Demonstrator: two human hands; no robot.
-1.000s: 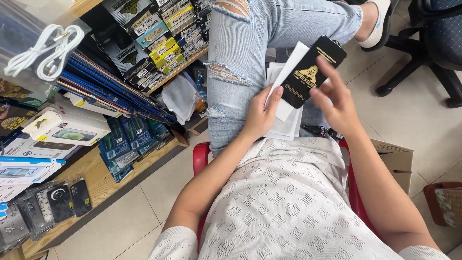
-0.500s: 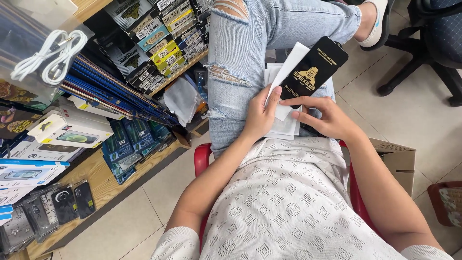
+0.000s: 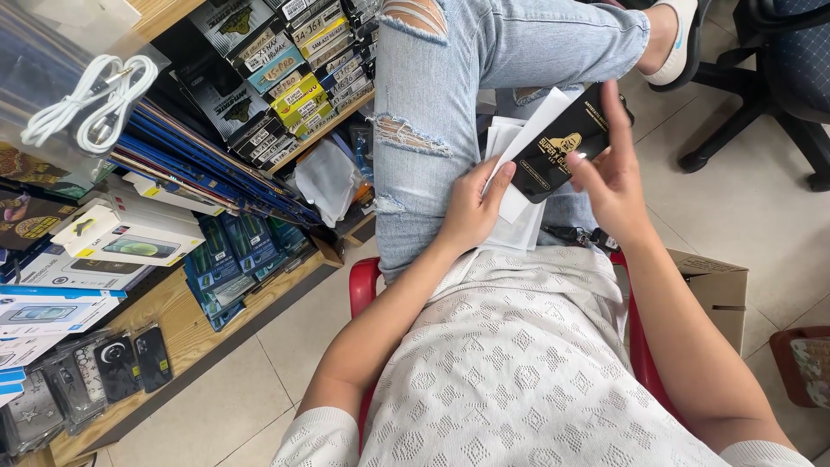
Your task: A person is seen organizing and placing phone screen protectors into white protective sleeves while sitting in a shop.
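- The left hand (image 3: 471,212) lies on the lap, fingers closed on a white sleeve (image 3: 529,143) that slants up to the right; the thumb presses the sleeve's lower end, just above a stack of white papers (image 3: 519,229) on the thigh
- The right hand (image 3: 616,177) is at the black packet (image 3: 566,147); its fingers are spread along the packet's right edge and over its top end, the thumb touching the face near the lower corner; whether it grips or only touches, I cannot tell
- The packet is flat, black with gold print, tilted the same way as the sleeve and lying partly over it; it sits above the lap, between the two hands
- The person sits on a red chair (image 3: 363,290), in a white knit top (image 3: 519,363) and torn pale jeans (image 3: 432,104), one leg crossed, a white shoe (image 3: 679,39) at the top
- To the left, wooden shelves (image 3: 186,324) hold boxed phone goods; a coiled white cable (image 3: 86,104) in a clear bag lies at the upper left; phone cases (image 3: 130,363) hang at the lower left
- A cardboard box (image 3: 718,285) stands just right of the chair; a dark office chair (image 3: 778,78) stands at the upper right, well apart from the hands
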